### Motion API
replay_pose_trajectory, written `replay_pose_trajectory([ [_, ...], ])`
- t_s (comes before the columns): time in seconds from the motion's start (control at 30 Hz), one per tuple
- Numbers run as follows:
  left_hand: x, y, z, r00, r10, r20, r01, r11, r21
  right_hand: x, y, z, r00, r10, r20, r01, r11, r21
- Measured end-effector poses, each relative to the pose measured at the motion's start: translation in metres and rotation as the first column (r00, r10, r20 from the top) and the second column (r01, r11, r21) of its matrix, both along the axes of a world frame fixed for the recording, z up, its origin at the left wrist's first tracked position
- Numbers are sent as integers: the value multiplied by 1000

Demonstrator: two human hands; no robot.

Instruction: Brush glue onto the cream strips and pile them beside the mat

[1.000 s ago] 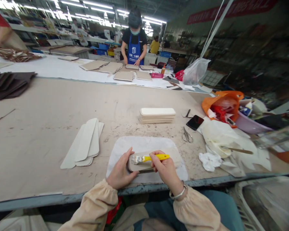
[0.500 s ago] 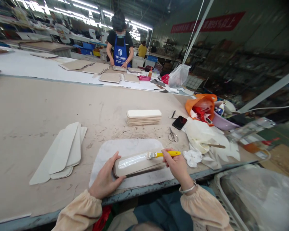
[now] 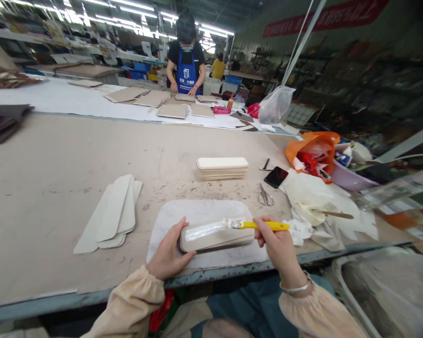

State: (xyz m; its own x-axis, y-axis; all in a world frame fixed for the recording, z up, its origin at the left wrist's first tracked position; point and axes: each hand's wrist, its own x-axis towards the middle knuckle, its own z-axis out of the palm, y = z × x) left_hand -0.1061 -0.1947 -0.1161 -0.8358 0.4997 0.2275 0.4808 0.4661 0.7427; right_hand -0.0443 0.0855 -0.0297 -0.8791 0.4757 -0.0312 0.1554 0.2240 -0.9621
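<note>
Strip stack (image 3: 215, 238) sits on white sheet (image 3: 197, 207), 12 o'clock from the wearer, long axis near 9-to-3. Left hand (image 3: 169, 253) nearer, holding its 9 o'clock end; right hand (image 3: 275, 241) grips yellow brush (image 3: 251, 225), bristles on top strip.

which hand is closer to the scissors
Right. The right hand, gripping the yellow-handled paintbrush, is on the near side of the scissors; the left hand is farther off, at the left end of the panel stack.
</note>
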Motion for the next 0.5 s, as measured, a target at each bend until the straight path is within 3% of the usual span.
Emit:
replay_pose_trajectory([
  [0.1,1,0,1,1000,-5,19,5,1000,2,-6,-42,-8,995,103,1,-101,979,-174],
  [0.23,0,1,2,999,-10,34,10,1000,9,-14,-79,-22,987,155,29,-142,955,-261],
  [0.5,0,1,1,999,-15,38,14,1000,20,-6,-88,-32,975,209,72,-191,960,-202],
])
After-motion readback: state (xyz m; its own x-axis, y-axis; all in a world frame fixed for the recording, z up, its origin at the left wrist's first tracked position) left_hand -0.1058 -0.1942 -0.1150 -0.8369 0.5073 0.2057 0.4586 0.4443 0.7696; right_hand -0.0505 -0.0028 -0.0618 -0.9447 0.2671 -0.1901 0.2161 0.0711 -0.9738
